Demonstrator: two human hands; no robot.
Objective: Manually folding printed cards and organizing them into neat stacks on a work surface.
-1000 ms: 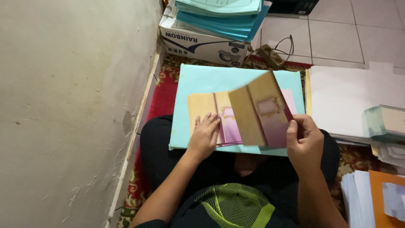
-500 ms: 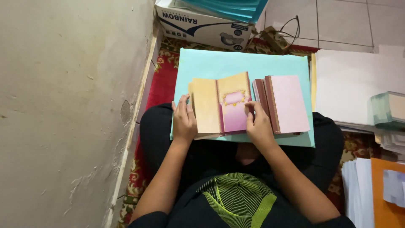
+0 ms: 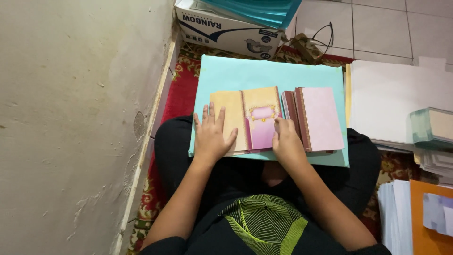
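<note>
Tiled floor, patterned rug, wall at left. On lap, pale board point(image 3: 264, 75) carrying folded card point(image 3: 245, 118). Since a moment ago, flaps lowered flat: left hand point(image 3: 210, 137) spread open, pressing; right hand point(image 3: 286, 141) palm-down on fold, gripping nothing. Pink stack point(image 3: 321, 118) beside.

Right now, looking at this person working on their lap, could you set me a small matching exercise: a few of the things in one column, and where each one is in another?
Things:
1. left hand
2. right hand
3. cardboard box
4. light blue sheet

Places:
A. against the wall, beyond the lap
B. flat on the tan panel of the open card
C. spread across the lap, under the cards
D. at the fold between the purple panel and the stack of pink cards

Pairs: 1-B, 2-D, 3-A, 4-C
</note>
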